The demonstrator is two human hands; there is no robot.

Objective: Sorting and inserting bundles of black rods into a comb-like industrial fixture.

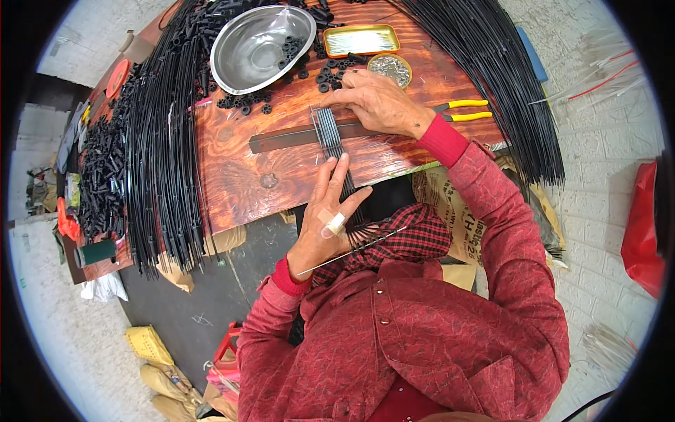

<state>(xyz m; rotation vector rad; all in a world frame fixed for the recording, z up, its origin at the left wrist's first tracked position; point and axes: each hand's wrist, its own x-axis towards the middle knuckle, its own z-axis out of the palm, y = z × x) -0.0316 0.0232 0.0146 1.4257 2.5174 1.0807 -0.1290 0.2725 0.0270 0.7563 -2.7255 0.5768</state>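
Observation:
A row of thin black rods [328, 130], like umbrella ribs, lies side by side across the table edge, its lower ends fanning over my lap. My left hand [325, 218], with a plaster on its back, rests on the rods with fingers outstretched and thumb apart. At their far ends my right hand [383, 104] has its fingertips closed together; what they hold, if anything, is too small to make out. A flat dark bar [281, 139] lies crosswise under the rods. Yellow-handled pliers [467, 110] lie beside my right wrist, partly hidden by it.
A steel bowl [242, 53] with black plastic rings stands at the back. Beside it are a yellow tray [361, 41] of thin pale pins and a round dish [389, 67] of small metal pieces. Long black rods lie bundled at left [158, 155] and right [503, 84].

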